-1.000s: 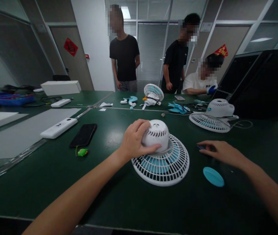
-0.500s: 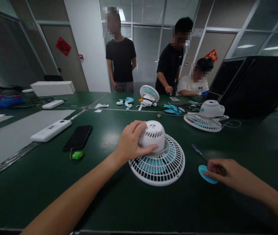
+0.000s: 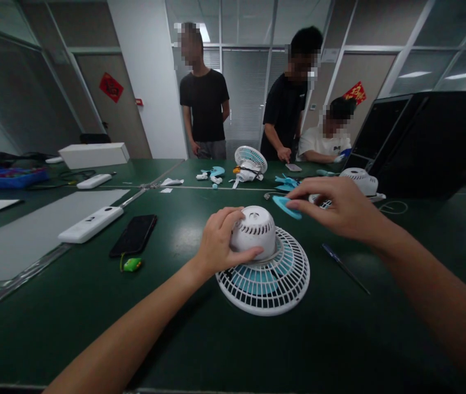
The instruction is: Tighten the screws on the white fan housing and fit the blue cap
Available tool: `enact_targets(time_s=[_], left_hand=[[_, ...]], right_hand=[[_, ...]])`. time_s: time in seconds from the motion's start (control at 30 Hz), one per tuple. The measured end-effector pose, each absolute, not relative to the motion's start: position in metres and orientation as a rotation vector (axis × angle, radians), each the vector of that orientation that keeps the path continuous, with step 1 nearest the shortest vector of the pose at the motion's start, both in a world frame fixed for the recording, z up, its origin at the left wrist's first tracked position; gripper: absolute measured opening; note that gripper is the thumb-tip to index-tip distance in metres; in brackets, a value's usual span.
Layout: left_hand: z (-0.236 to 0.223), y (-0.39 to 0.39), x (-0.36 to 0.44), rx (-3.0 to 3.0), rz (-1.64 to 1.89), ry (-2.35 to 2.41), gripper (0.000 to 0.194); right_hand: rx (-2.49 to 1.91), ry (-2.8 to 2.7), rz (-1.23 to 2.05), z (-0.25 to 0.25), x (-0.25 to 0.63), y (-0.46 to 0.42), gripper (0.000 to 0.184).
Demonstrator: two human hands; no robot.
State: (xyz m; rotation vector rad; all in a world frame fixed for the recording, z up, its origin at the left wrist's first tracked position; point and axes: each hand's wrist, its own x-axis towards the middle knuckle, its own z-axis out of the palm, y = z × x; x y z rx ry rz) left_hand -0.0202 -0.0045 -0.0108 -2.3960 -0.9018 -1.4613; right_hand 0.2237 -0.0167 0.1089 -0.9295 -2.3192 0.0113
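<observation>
A white fan (image 3: 263, 295) lies face down on the green table, blue blades showing through its grille and its rounded motor housing on top. My left hand (image 3: 220, 241) is wrapped round the left side of that housing. Held in the air to the upper right of the fan is a round blue cap (image 3: 286, 208), pinched between the thumb and fingers of my right hand (image 3: 331, 208). A thin screwdriver (image 3: 345, 268) rests on the table to the right of the fan, below my right hand.
Left of the fan lie a black phone (image 3: 133, 235) with a green charm (image 3: 132, 265) and a white power strip (image 3: 91, 224). Farther back stand another fan (image 3: 250, 162), blue blades (image 3: 285, 182) and a partly hidden fan (image 3: 359, 180). Three people are beyond the table.
My right hand put down the screwdriver, picked up the blue cap from the table and raised it toward the fan's upper right. My left hand stayed on the motor housing.
</observation>
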Motion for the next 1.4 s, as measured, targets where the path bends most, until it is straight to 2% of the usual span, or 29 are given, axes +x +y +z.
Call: enact_targets(time_s=[0.13,0.3,0.77,1.0,1.17,1.27,1.4], left_hand=[[-0.012,-0.006,-0.02,-2.377,-1.487,-0.881,0.063],[-0.018,-0.006,-0.019,-2.321,-1.511,-0.932,0.077],[-0.017,-0.015,-0.017,-2.348,-1.507,-0.903,0.081],[-0.015,-0.018,-0.016,-2.35,-1.482,-0.89,0.08],[-0.017,-0.019,-0.014,-2.321,-1.466,-0.93,0.08],[-0.016,-0.019,-0.013,-2.326,-1.471,-0.919,0.08],[-0.016,-0.019,-0.014,-2.327,-1.476,-0.92,0.078]], right_hand=[[-0.801,-2.537,-0.089,0.117,0.189,0.0,0.019],[-0.839,-2.721,-0.106,0.117,0.175,0.011,0.016],[-0.778,-2.865,0.187,0.131,0.173,0.015,0.015],[-0.837,-2.841,0.025,0.127,0.169,0.002,0.017],[-1.0,-2.727,-0.176,0.113,0.157,-0.008,0.024],[-1.016,-2.729,0.047,0.117,0.16,-0.003,0.019],[-0.848,-2.852,0.588,0.132,0.178,0.015,0.033]])
